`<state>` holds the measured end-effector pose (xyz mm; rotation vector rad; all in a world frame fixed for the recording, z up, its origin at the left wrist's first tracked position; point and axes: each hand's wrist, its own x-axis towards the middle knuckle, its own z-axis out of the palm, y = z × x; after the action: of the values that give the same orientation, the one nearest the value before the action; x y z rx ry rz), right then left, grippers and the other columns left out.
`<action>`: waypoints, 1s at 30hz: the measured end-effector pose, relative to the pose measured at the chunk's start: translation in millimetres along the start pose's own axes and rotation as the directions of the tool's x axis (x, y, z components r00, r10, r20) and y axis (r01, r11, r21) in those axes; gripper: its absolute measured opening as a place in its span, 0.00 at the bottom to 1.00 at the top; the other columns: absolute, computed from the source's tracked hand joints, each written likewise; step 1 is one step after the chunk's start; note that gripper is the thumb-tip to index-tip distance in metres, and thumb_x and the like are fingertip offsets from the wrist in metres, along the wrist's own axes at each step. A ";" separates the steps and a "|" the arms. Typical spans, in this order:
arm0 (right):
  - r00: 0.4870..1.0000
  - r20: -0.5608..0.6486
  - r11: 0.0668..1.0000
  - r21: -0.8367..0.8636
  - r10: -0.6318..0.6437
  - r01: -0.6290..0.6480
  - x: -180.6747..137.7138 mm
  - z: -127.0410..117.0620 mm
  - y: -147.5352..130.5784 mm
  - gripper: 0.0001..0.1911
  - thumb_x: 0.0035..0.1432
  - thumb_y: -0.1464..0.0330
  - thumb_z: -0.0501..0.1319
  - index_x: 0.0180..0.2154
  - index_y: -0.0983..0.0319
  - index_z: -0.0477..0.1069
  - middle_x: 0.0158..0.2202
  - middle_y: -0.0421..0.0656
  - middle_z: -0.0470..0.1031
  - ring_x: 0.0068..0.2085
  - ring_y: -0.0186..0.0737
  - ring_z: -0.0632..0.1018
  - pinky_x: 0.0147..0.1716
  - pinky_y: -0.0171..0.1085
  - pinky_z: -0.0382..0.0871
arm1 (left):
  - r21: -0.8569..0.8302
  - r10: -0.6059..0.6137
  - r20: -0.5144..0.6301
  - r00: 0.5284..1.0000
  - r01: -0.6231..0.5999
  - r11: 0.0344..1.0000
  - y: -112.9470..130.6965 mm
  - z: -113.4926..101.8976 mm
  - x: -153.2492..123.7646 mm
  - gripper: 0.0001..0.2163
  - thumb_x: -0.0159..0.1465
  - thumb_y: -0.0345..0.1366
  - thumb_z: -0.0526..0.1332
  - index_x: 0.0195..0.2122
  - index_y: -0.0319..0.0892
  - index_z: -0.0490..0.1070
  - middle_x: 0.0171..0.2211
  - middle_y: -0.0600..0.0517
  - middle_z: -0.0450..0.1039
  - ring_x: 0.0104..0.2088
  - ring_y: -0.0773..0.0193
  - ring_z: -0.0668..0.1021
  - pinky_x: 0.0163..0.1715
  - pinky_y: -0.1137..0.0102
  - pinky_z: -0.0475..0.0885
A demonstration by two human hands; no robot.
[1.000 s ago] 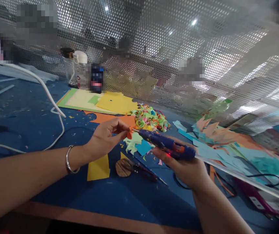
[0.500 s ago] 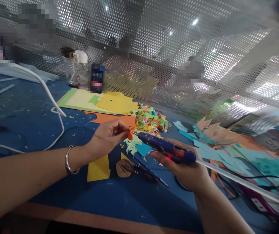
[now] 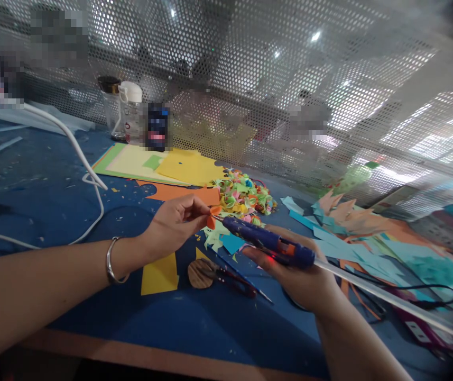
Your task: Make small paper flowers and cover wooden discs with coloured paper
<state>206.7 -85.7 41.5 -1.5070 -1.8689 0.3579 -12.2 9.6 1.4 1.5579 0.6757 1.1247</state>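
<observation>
Between the thumb and fingers of my left hand (image 3: 182, 219) is a small curled piece of orange paper (image 3: 212, 216). My right hand (image 3: 309, 280) is wrapped round a dark blue hot glue gun (image 3: 266, 239), whose metal tip points left and meets the orange paper. A long clear glue stick (image 3: 388, 299) sticks out of the gun's back end, and a red light glows by my fingers. Below the gun lie scissors (image 3: 236, 280), a thin blue pointed tool (image 3: 264, 296) and a round wooden disc (image 3: 200, 273). A yellow paper piece (image 3: 160, 275) lies under my left wrist.
Behind my hands is a heap of small coloured paper pieces (image 3: 246, 193) beside stacked paper sheets (image 3: 127, 164). Bottles (image 3: 133, 116) and a phone (image 3: 157, 127) stand by the perforated metal screen (image 3: 230, 63). A white cable (image 3: 101, 206) runs left; blue paper strips (image 3: 353, 254) and a purple power strip (image 3: 416, 323) lie right.
The glue gun has shifted very slightly left in my right hand's grip. My left hand and the orange paper stay in place.
</observation>
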 end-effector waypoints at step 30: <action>0.998 0.025 0.998 0.023 0.066 -0.066 -1.2 -1.3 3.6 0.13 0.54 0.57 0.69 0.31 0.61 0.76 0.23 0.38 0.71 0.24 0.34 0.69 0.23 0.34 0.63 | 0.005 0.006 0.052 0.999 -0.006 1.000 -2.4 0.3 0.7 0.06 0.58 0.36 0.66 0.31 0.41 0.71 0.28 0.53 0.76 0.28 0.69 0.76 0.31 0.71 0.72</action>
<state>210.4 -86.1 39.8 -1.5577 -1.8304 0.4290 -11.4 10.8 -0.6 1.5892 0.6398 1.0840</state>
